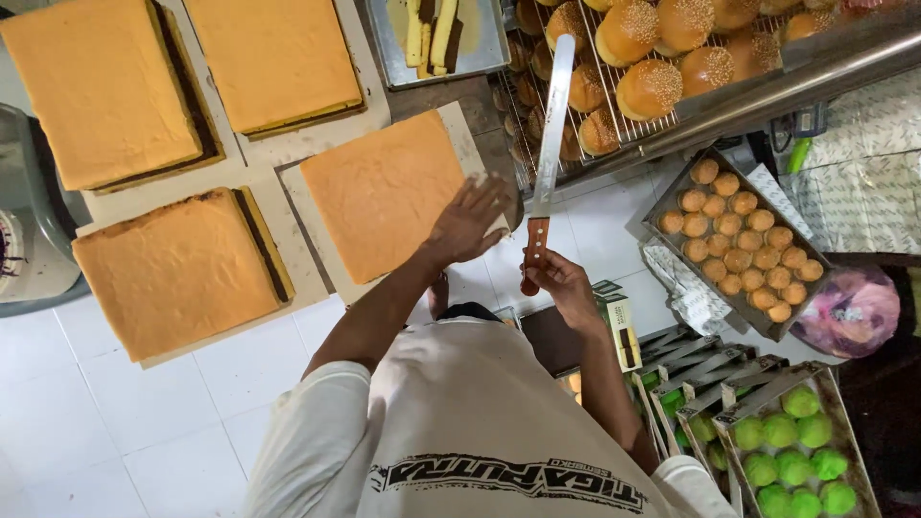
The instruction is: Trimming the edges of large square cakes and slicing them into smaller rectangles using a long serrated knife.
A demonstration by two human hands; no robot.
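My left hand [468, 219] is spread open, its fingers resting on the right edge of a flat orange sheet cake [379, 192] that lies on a pale board [307, 216]. My right hand [564, 286] grips the brown wooden handle of a long knife [552, 134]. The knife's straight steel blade points away from me, just right of the cake and over the edge of a wire rack. The two hands are close together, with the knife handle between them.
Three more orange sheet cakes with dark layers [177, 269] [101, 86] [273, 58] lie on boards to the left. A metal tray of cake strips [436, 38] and a wire rack of sesame buns [652, 58] sit beyond. At right are a tray of small round pastries [739, 240], boxes of green balls [791, 446] and a pink bag [849, 312].
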